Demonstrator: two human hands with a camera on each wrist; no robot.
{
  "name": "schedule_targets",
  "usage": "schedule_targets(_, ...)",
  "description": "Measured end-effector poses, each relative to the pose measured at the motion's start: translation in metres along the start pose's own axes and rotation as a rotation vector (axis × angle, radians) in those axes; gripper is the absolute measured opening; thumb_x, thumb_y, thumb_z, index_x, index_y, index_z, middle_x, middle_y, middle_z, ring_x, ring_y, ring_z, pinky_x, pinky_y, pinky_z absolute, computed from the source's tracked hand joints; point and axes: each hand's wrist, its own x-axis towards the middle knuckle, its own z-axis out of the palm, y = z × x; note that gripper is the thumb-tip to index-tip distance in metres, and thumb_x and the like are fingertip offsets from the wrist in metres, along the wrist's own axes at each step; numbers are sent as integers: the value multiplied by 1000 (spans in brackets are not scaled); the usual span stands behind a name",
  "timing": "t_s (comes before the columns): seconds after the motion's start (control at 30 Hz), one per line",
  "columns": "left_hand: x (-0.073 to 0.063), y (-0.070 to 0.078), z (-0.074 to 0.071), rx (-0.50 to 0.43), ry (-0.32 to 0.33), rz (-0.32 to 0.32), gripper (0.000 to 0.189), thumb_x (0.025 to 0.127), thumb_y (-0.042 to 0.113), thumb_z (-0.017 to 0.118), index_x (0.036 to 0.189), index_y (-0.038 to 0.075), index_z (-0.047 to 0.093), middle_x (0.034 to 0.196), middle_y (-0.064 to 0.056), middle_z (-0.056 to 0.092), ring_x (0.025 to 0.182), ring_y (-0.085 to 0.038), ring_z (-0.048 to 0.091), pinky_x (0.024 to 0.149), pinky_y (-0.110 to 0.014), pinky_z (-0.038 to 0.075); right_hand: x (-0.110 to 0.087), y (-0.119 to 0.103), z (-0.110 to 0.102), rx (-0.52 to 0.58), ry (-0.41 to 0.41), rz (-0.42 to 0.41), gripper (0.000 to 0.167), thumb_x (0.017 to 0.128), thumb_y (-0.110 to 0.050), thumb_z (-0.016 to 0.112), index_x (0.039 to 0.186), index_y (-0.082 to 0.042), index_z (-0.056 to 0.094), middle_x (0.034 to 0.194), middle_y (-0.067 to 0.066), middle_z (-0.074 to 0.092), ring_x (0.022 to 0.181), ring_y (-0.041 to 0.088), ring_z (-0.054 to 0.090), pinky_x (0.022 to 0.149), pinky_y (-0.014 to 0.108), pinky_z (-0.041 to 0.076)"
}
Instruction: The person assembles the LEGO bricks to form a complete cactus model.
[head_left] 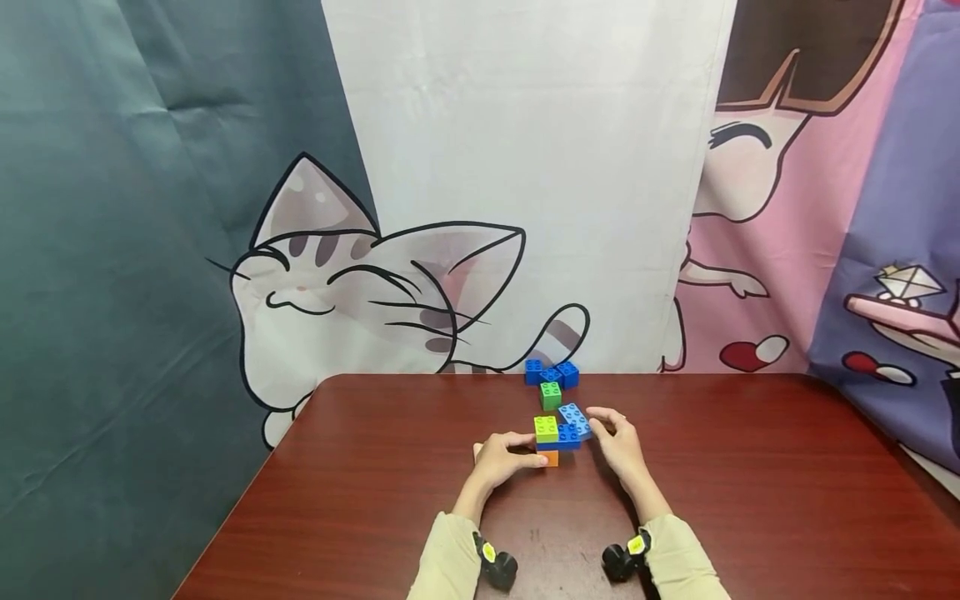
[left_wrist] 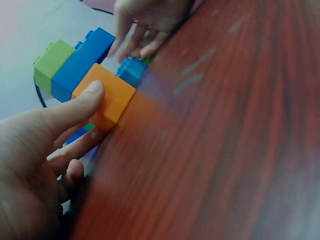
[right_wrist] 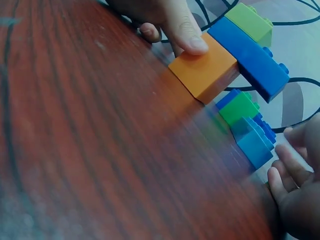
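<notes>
A smooth lime, blue and orange brick stack sits pinched in your left fingers; your right fingers, released, neighbor a studded light-blue brick toward the far edge of the wood-grained tabletop.

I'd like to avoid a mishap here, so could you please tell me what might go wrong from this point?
The long blue brick overhangs the orange brick toward the person's right, so pressing on its free end might tip or loosen the stack. The light blue brick lies close to that overhang, so the right hand, beside it, could bump the stack if it lifts that brick.
</notes>
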Motion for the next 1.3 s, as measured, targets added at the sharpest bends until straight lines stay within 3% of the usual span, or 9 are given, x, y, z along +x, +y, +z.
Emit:
schedule_targets(0.1, 0, -1, 1, 26, 9, 18, 50, 75, 36, 83, 116, 11, 72, 105, -6, 75, 103, -25, 65, 78, -38, 22, 1, 2, 1, -27, -11, -7, 28, 98, -4, 50, 123, 3, 61, 128, 24, 60, 118, 31, 55, 100, 38, 44)
schedule_targets(0.23, 1, -2, 1, 38, 8, 18, 51, 76, 36, 82, 118, 10, 71, 109, -7, 74, 105, -26, 64, 79, -41, 23, 6, 3, 3, -28, -21, -17, 29, 99, -4, 49, 125, 5, 59, 129, 26, 59, 120, 37, 54, 105, 50, 42)
schedule_targets(0.5, -4, -4, 5, 42, 15, 7, 51, 75, 37, 83, 118, 10, 71, 109, -8, 74, 106, -27, 64, 79, -40, 24, 4, 6, 7, -107, -83, -19, 38, 95, -13, 60, 130, 4, 56, 124, 26, 61, 113, 36, 59, 99, 47, 50)
schedule_targets(0.9, -2, -2, 6, 48, 41, 28, 49, 75, 35, 83, 116, 10, 72, 102, -7, 76, 104, -27, 66, 78, -36, 23, 6, 5, 4, -188, -125, -64, 47, 89, -8, 64, 132, 8, 52, 120, 28, 62, 108, 37, 61, 98, 49, 49)
schedule_targets(1.3, -2, -1, 5, 58, 46, 36, 49, 75, 36, 83, 115, 11, 73, 100, -5, 76, 104, -26, 66, 79, -37, 25, 5, 3, 4, -267, -128, -65, 44, 92, -10, 61, 133, 3, 54, 133, 29, 56, 116, 41, 57, 101, 55, 46)
